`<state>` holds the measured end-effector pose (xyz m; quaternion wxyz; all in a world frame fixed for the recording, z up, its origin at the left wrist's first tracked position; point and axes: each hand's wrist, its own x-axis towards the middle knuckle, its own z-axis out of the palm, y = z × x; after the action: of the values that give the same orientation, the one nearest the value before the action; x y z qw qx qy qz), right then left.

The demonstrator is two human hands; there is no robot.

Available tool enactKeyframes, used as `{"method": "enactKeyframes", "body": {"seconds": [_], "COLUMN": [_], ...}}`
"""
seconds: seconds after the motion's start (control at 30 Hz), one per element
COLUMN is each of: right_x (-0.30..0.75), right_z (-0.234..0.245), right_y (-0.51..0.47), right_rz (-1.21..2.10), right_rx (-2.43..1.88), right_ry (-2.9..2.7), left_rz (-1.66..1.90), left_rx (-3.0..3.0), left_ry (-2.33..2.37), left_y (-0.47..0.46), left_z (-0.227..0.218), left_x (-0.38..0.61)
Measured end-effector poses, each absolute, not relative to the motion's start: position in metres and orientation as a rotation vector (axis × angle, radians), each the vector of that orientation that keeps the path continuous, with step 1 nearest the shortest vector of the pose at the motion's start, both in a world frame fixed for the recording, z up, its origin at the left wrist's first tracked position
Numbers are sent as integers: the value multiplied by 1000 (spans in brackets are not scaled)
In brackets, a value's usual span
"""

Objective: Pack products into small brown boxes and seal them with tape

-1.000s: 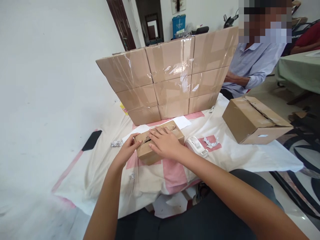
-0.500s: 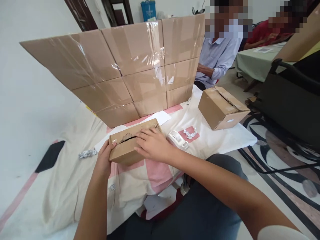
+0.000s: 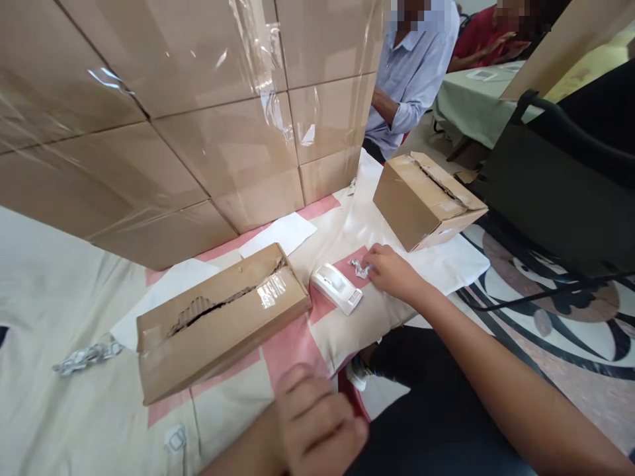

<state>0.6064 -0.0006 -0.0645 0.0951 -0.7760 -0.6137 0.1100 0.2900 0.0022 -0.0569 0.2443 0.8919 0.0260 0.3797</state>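
Observation:
My right hand reaches past the tape dispenser, its fingers pinched on the end of a small crumpled piece of whitish paper on the cloth. The white tape dispenser lies between that hand and a flat cardboard box. The box has a torn, gaping slit along its top and a whitish strip stuck near its right end. Close to the camera, my left hand is raised with its fingers curled in, slightly blurred; nothing shows in it.
A wall of taped cardboard boxes rises at the back. Another closed box sits at the right edge of the cloth. Crumpled paper lies at the left. A person in a light shirt sits beyond; a dark chair stands right.
Both hands have left the flat box, which now rests on the cloth. My right hand has moved right to the crumpled paper; my left has drawn back toward me. The view has tilted down.

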Motion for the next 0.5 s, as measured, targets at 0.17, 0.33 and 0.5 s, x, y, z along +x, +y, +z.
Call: {"method": "enactKeyframes", "body": {"seconds": [0.17,0.33,0.5], "right_x": [605,616,620], "right_z": [-60,-59,-54], "right_y": [-6,-11,-14], "right_rz": [281,164,259], "right_rx": [-2275,-2198,-2120], "right_ry": [-1815,-1690,-1575], "left_rz": [1132,960,923], "left_rx": [2459,2441,2294], "left_ry": [-241,-65,105], "left_y": [-14,-14,-5], "left_z": [-86,-105,-102], "left_x": [373,371,366]}}
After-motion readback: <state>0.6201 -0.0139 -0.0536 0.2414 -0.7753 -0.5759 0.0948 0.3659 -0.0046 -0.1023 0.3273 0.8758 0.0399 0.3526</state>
